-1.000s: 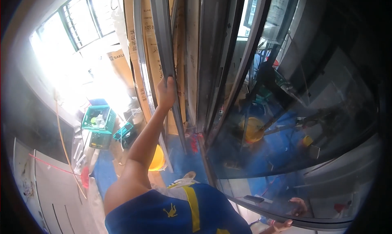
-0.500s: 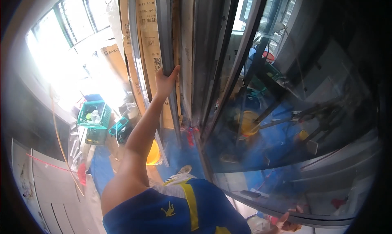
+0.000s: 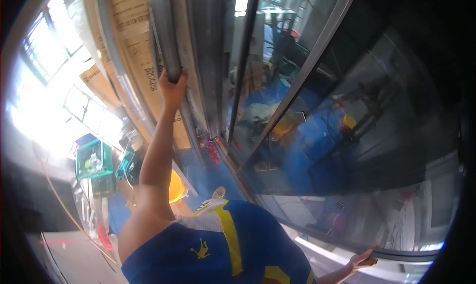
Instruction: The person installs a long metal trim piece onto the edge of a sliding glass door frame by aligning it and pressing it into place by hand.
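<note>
At the upper middle, my left hand [image 3: 173, 89] is wrapped round the upright dark metal frame [image 3: 167, 46], thumb on one side and fingers on the other. Low on the right, my right hand [image 3: 362, 260] has its fingers stretched out beside the lower edge of a large framed glass panel [image 3: 317, 150]. Whether its fingertips touch that edge I cannot tell. The panel is dark and reflects part of the room. More upright frames [image 3: 211, 61] stand between my left hand and the panel.
Tall cardboard packing [image 3: 131, 41] leans left of the frames. A green crate [image 3: 94, 160] holding small items stands at the left, below bright windows. A yellow bucket [image 3: 176, 187] sits by my legs on a blue floor covering [image 3: 208, 172]. An orange cable [image 3: 64, 204] hangs at far left.
My view has turned, and the frames and my left hand appear further left. The glass panel fills more of the right side. My right hand's fingers have moved off the panel's lower edge and straightened.
</note>
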`<state>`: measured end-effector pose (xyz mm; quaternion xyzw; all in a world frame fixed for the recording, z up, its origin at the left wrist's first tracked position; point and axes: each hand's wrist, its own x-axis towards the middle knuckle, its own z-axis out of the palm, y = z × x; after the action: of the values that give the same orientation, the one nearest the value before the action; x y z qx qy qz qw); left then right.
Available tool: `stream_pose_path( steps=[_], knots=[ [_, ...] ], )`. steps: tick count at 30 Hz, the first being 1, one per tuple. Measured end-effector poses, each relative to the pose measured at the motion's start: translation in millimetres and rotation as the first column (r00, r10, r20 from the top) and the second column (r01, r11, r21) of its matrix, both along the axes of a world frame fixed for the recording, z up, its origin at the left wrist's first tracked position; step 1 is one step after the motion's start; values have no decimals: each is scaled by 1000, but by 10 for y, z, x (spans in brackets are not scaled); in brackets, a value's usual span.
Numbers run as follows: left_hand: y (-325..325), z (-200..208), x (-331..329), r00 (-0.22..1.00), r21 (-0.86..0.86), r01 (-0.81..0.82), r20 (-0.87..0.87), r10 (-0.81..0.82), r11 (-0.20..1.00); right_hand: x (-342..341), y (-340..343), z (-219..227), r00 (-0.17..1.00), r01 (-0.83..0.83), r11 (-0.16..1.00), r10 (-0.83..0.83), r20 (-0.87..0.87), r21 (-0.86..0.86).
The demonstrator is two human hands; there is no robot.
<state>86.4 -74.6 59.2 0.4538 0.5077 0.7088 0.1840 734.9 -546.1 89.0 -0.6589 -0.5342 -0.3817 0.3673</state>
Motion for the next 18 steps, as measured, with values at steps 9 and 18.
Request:
stream_pose_path(
  steps=[9,18],
  knots=[
    [48,127,129,997,-5,36,-67,-36,999,-86,-274,-105,898,392,910,-347,-270,136],
    [-65,5,15,992,-29,120,36,-119,992,-562,162,274,541,372,835,159,-826,405]
  ],
)
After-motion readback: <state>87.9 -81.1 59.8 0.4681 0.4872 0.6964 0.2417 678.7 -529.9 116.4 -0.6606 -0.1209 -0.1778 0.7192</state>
